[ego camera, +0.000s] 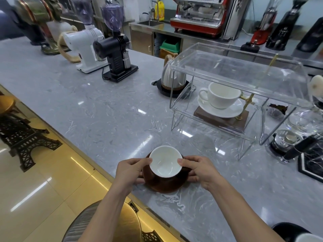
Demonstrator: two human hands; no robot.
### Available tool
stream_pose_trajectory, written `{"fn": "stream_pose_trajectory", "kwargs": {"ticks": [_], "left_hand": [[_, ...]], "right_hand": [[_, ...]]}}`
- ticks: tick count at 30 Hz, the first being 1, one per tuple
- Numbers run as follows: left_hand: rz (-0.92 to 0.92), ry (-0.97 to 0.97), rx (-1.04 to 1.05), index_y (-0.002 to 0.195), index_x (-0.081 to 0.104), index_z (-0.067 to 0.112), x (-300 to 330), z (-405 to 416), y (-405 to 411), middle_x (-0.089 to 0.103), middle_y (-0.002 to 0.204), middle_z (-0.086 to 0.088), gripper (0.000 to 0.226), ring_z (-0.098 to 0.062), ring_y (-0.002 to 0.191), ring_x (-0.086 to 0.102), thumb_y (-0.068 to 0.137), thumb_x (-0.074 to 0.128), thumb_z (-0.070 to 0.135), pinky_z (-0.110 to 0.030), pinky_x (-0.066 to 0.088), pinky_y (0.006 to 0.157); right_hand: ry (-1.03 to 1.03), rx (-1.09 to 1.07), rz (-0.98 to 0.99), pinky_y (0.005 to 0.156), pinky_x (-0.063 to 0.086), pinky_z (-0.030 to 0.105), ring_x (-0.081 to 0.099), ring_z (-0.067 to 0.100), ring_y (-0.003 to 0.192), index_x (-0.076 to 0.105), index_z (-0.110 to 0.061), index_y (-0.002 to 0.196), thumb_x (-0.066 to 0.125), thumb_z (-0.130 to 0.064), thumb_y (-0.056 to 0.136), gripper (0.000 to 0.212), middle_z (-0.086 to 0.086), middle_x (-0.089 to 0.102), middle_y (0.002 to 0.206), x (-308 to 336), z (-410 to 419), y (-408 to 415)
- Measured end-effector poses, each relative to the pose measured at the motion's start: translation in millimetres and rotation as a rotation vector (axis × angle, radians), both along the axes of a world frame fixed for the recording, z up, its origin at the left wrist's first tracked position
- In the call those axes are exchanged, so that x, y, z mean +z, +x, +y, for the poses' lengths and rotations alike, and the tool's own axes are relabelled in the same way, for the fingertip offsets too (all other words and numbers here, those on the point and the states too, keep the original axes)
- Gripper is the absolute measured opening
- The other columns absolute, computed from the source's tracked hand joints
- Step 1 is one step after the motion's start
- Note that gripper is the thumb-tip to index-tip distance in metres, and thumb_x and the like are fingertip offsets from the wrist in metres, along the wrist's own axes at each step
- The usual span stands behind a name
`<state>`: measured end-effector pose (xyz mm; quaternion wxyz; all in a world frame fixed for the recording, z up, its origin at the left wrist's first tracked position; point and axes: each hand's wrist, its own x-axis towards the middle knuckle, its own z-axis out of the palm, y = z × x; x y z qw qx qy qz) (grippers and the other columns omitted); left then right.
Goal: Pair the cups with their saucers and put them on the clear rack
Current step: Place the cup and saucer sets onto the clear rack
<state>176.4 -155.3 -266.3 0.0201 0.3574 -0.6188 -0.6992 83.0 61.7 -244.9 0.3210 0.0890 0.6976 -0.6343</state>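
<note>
A brown cup (165,162) with a white inside sits on a brown saucer (166,185) near the counter's front edge. My left hand (130,171) grips the saucer's left side, thumb against the cup's rim. My right hand (199,169) holds the right side the same way. The clear rack (241,67) stands further back to the right. Under its top shelf a white cup (222,95) rests on a white saucer (221,110), on a dark wooden base.
A steel kettle (172,77) stands left of the rack. A black grinder (116,55) and a white grinder (85,48) line the back left. Glass brewing gear (286,144) sits right of the rack. A stool (103,224) is below the counter's front edge.
</note>
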Motion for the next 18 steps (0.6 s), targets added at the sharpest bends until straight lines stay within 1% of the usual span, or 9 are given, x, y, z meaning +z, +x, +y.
{"fn": "stream_pose_trajectory", "kwargs": {"ticks": [6, 9, 12, 15, 16, 18], "left_hand": [[0.032, 0.024, 0.030, 0.090, 0.078, 0.003, 14.4, 5.1, 0.6, 0.079, 0.076, -0.020, 0.023, -0.037, 0.066, 0.077, 0.076, 0.086, 0.019, -0.039, 0.063, 0.052], [0.060, -0.003, 0.054, 0.089, 0.078, 0.002, 31.2, 3.6, -4.0, 0.077, 0.066, -0.013, 0.021, -0.029, 0.055, 0.073, 0.076, 0.085, 0.017, -0.033, 0.059, 0.047], [0.101, -0.032, 0.068, 0.088, 0.078, 0.001, 54.2, -3.4, -8.1, 0.074, 0.060, -0.008, 0.020, -0.024, 0.050, 0.069, 0.076, 0.084, 0.017, -0.030, 0.056, 0.044], [0.140, -0.059, 0.058, 0.086, 0.078, 0.002, 81.2, -10.9, -9.8, 0.074, 0.062, -0.010, 0.020, -0.025, 0.050, 0.069, 0.077, 0.083, 0.019, -0.029, 0.056, 0.043], [0.156, -0.073, 0.055, 0.085, 0.079, 0.002, 91.3, -14.0, -10.5, 0.075, 0.064, -0.011, 0.020, -0.025, 0.050, 0.070, 0.077, 0.083, 0.020, -0.029, 0.056, 0.043], [0.187, -0.104, 0.047, 0.085, 0.080, 0.003, 112.1, -20.6, -11.4, 0.075, 0.066, -0.012, 0.021, -0.025, 0.051, 0.070, 0.076, 0.082, 0.022, -0.030, 0.056, 0.044]], "right_hand": [[-0.011, -0.030, 0.030, 0.045, 0.053, 0.024, 0.065, 0.012, 0.044, 0.068, -0.001, 0.108, 0.086, -0.018, 0.073, 0.043, 0.010, 0.072, 0.080, 12.1, 2.2, 2.2], [-0.024, -0.024, 0.076, 0.046, 0.054, 0.026, 0.065, 0.015, 0.045, 0.069, 0.001, 0.108, 0.085, -0.019, 0.075, 0.042, 0.009, 0.072, 0.074, 27.8, 1.1, 0.6], [-0.040, -0.006, 0.137, 0.049, 0.058, 0.030, 0.065, 0.016, 0.046, 0.066, 0.001, 0.112, 0.084, -0.020, 0.075, 0.046, 0.011, 0.072, 0.077, 52.5, -3.6, -2.4], [-0.054, 0.013, 0.203, 0.055, 0.060, 0.036, 0.064, 0.014, 0.045, 0.061, -0.002, 0.117, 0.085, -0.021, 0.074, 0.053, 0.013, 0.070, 0.081, 79.3, -11.5, -6.2], [-0.060, 0.020, 0.221, 0.055, 0.059, 0.037, 0.063, 0.013, 0.043, 0.060, -0.002, 0.117, 0.085, -0.021, 0.074, 0.053, 0.013, 0.069, 0.081, 88.8, -15.2, -7.5], [-0.072, 0.026, 0.251, 0.051, 0.060, 0.035, 0.063, 0.012, 0.042, 0.059, -0.001, 0.118, 0.085, -0.022, 0.074, 0.055, 0.014, 0.069, 0.084, 107.5, -21.9, -9.5]]}}
